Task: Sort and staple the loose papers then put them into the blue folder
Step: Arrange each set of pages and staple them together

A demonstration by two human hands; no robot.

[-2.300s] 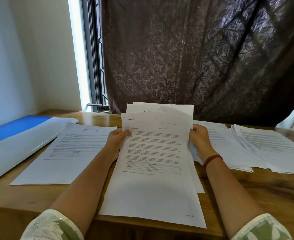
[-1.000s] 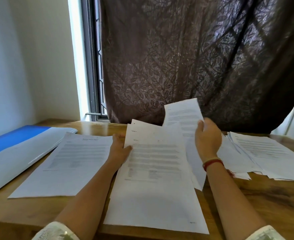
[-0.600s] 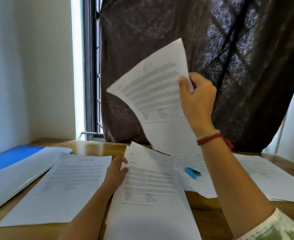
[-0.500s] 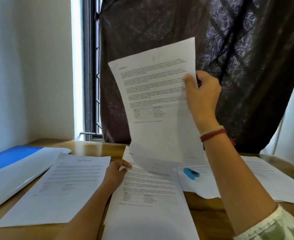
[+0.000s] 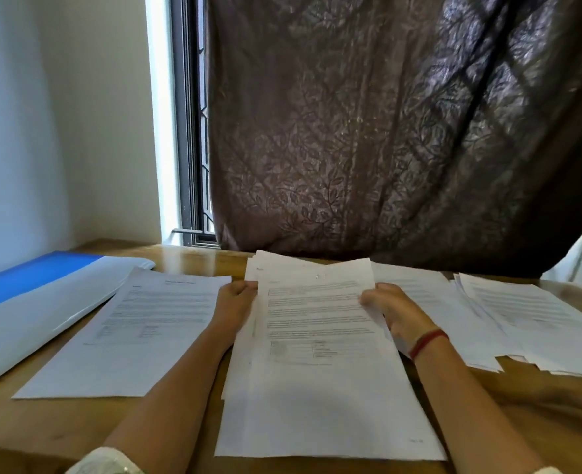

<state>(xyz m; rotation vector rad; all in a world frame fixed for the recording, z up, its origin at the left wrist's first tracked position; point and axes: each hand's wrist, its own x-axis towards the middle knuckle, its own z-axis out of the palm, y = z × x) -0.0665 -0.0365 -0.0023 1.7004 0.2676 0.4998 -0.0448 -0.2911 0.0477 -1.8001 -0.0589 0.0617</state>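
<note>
Left hand (image 5: 236, 302) and right hand (image 5: 390, 306) pinched the white printed paper stack (image 5: 317, 405) by its sides, the lifted sheet (image 5: 317, 302) laid back on top: sorting advanced.

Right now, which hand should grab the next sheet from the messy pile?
Probably the right hand: it sits beside the messy pile, while the left hand holds the opposite edge of the middle stack.

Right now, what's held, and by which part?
The centre paper stack: left hand grips its left edge, right hand its right edge, both in the upper part.
</note>
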